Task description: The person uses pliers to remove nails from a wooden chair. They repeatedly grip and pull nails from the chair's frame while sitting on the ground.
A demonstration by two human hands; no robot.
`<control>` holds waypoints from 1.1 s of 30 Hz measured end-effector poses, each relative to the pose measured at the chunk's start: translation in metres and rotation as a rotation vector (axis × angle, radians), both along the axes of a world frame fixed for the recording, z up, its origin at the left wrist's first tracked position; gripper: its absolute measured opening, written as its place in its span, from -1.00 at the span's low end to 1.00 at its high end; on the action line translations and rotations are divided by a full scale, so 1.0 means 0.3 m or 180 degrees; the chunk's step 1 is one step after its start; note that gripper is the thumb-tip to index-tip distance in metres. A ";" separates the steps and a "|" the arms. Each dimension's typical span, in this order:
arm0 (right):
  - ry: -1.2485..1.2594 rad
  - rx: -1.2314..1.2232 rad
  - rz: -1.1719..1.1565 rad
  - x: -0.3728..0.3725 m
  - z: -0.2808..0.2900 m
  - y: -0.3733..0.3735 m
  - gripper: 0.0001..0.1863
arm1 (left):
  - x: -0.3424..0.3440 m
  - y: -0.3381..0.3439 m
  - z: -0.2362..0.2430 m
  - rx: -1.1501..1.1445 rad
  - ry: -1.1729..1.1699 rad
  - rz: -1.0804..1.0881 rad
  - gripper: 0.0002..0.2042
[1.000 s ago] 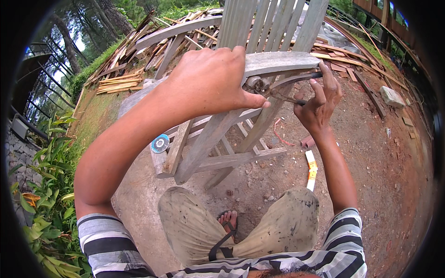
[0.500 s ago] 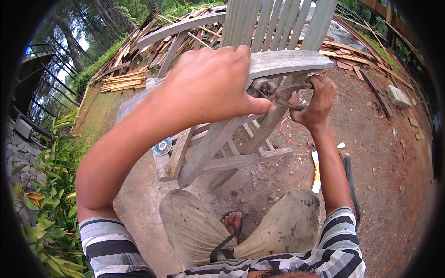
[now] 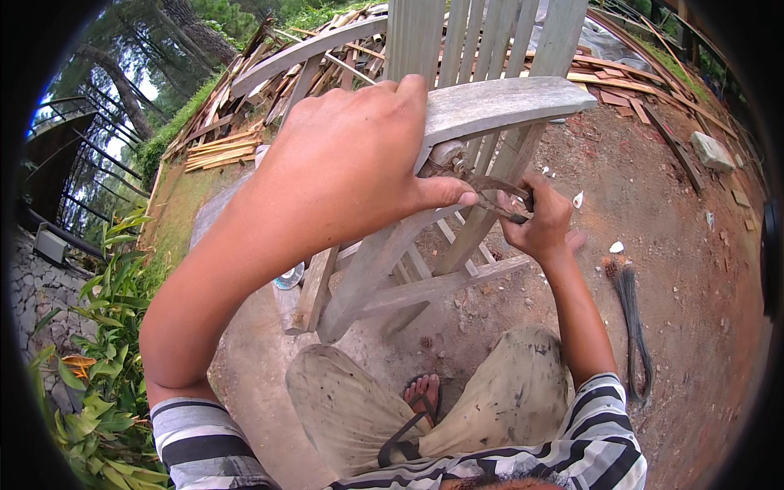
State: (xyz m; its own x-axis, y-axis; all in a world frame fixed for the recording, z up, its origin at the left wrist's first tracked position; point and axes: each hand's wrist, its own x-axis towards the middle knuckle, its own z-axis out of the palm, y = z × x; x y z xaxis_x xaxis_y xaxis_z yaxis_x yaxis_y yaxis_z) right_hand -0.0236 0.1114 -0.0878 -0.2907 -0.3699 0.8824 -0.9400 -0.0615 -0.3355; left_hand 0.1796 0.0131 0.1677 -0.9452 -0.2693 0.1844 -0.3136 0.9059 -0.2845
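Note:
A weathered grey wooden chair with a slatted back [image 3: 416, 41] stands in front of me. My left hand [image 3: 359, 147] is closed over its near armrest [image 3: 510, 102]; the fingertips are hidden behind the wood. The left thumb stretches out below the armrest, close to a rusty pair of pincers [image 3: 496, 184]. Their head is up against the armrest's underside, and what the jaws bite on cannot be made out. My right hand [image 3: 545, 216] is wrapped round the handles of the pincers.
A flap disc [image 3: 290, 278] lies on the chair's lower frame, partly covered by my left forearm. On the dirt to the right is a bundle of dark wire [image 3: 633, 335]. Farther off lie a pale stone block [image 3: 712, 152] and stacked planks [image 3: 224, 147]. Leafy plants [image 3: 98, 327] edge the left.
My right hand has come down and inward, and the handles of the pincers sit lower and closer together. My left hand keeps its place on the armrest. The view has shifted slightly.

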 end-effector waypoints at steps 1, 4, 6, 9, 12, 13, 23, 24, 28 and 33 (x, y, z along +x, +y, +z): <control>-0.0162 0.0147 0.0145 0.035 -0.001 0.017 -0.75 | 0.010 -0.002 -0.001 -0.0017 0.0053 -0.0041 -0.16; -0.1161 0.0553 0.0775 0.155 -0.015 0.097 -0.70 | 0.011 -0.008 -0.008 0.0038 0.0137 -0.0207 -0.10; -0.1991 0.0786 0.1312 0.222 -0.005 0.133 -0.65 | 0.013 -0.001 -0.009 -0.0006 0.0417 -0.0545 -0.11; -0.2710 0.1307 0.1716 0.262 0.092 0.217 -0.55 | 0.007 0.023 -0.047 -0.0549 0.1311 -0.1650 -0.27; -0.2490 0.1679 0.1527 0.284 0.200 0.292 -0.48 | 0.147 0.135 -0.215 0.0305 0.1953 -0.2225 -0.72; -0.2460 0.1665 0.1542 0.273 0.205 0.324 -0.46 | 0.176 0.175 -0.313 0.1152 0.2045 -0.1827 -0.74; -0.3039 0.3089 0.1441 0.240 0.568 0.495 -0.60 | -0.137 0.279 -0.534 0.7589 0.1935 -0.1984 -0.29; -0.2916 0.3039 0.1110 0.221 0.612 0.509 -0.60 | -0.173 0.303 -0.535 0.7916 0.2013 -0.2053 -0.30; -0.1261 0.3484 -0.0190 0.210 0.809 0.493 -0.61 | -0.271 0.394 -0.525 0.8690 0.2842 -0.2730 -0.32; -0.0262 0.3770 -0.1009 0.263 0.949 0.444 -0.57 | -0.293 0.417 -0.469 0.8790 0.3415 -0.3677 -0.40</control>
